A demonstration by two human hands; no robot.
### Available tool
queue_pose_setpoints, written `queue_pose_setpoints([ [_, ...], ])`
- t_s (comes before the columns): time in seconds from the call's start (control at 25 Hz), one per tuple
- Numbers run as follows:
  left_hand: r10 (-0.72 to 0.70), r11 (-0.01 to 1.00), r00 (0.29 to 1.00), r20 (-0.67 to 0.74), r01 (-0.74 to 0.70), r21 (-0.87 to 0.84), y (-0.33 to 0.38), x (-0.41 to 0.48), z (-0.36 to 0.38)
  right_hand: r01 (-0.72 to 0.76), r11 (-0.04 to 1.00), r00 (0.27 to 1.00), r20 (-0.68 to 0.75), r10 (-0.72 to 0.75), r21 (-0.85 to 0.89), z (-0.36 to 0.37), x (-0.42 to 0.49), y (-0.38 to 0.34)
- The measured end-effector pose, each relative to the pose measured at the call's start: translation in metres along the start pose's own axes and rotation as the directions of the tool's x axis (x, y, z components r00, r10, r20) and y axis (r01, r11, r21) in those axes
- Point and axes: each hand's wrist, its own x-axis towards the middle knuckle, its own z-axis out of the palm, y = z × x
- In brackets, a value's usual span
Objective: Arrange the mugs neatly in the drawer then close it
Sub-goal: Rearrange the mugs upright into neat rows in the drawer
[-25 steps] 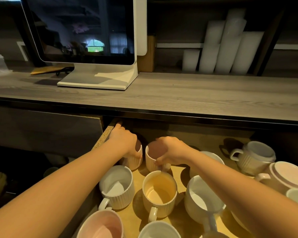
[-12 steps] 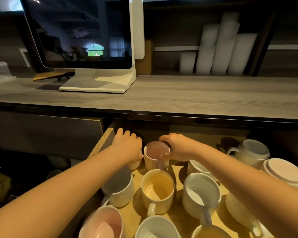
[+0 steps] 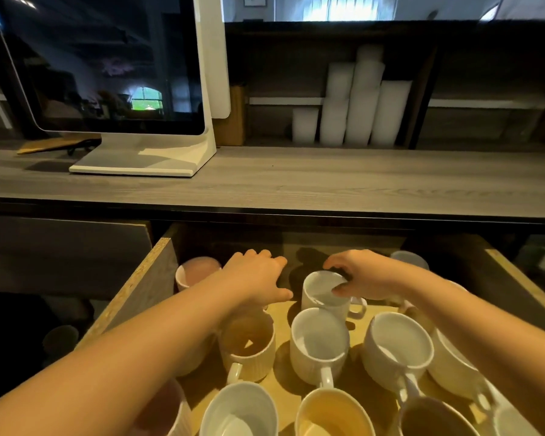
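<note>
Head view: the right hand (image 3: 365, 275) grips the back white mug (image 3: 323, 292) by its rim. The fingers (image 3: 331, 265) curl over the far edge and the thumb presses the near edge, so the grasp is narrow and closed round the lip. The mug stands upright on the drawer floor with its handle pointing right, under the wrist.

The left hand (image 3: 255, 278) lies palm down with fingers straight and loosely spread and the thumb stuck out to the right. It holds nothing; whether it touches anything beneath it cannot be told.

The drawer (image 3: 145, 287) is pulled out under the grey countertop (image 3: 328, 184). A pink mug (image 3: 195, 272) sits in its back-left corner, just beside the left hand. A ribbed yellow mug (image 3: 249, 344) stands below that hand, partly covered by the forearm. Next to it is a middle white mug (image 3: 318, 344), then a wide white mug (image 3: 397, 347), handles toward the camera. A grey mug (image 3: 409, 259) peeks out behind the right wrist.

On the countertop stand a monitor (image 3: 107, 64) on a white base and stacked white cups (image 3: 359, 105)
</note>
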Motion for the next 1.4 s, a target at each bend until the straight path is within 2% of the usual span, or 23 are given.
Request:
queue_pose_setpoints([
  [0.2, -0.19, 0.98, 0.981, 0.044, 0.186, 0.073, -0.008, 0.014, 0.027, 0.021, 1.0, 0.993, 0.114, -0.02, -0.009, 0.012, 0.005, 0.01],
  [0.4, -0.136, 0.99, 0.991, 0.002, 0.136, 0.024, -0.023, 0.015, 0.047, 0.041, 0.998, 0.98, 0.198, -0.031, -0.048, 0.017, 0.015, 0.011],
  [0.56, -0.096, 0.995, 0.995, -0.024, 0.096, -0.003, -0.03, 0.017, 0.053, -0.011, 0.998, 0.993, 0.12, 0.018, -0.061, 0.021, 0.022, 0.005],
  [0.88, -0.095, 0.994, 0.995, -0.043, 0.092, -0.057, -0.028, 0.013, 0.05, -0.122, 0.962, 0.988, 0.065, 0.141, -0.243, 0.027, 0.033, -0.011],
  [0.96, -0.084, 0.994, 0.994, -0.074, 0.079, -0.076, -0.021, 0.011, 0.046, -0.111, 0.974, 0.99, 0.061, 0.125, -0.195, 0.027, 0.035, -0.011],
  [1.12, 0.026, 0.985, 0.995, -0.095, -0.041, -0.166, 0.001, 0.008, 0.037, -0.106, 0.994, 0.993, 0.055, 0.104, 0.023, 0.031, 0.04, -0.011],
  [1.28, 0.079, 0.977, 0.996, -0.048, -0.087, -0.195, 0.013, 0.003, 0.035, -0.219, 0.974, 0.97, -0.098, 0.223, 0.051, 0.034, 0.051, -0.007],
  [1.4, 0.085, 0.986, 0.996, 0.01, -0.082, -0.143, 0.015, 0.0, 0.038, -0.275, 0.959, 0.947, -0.152, 0.283, 0.068, 0.037, 0.053, -0.009],
])
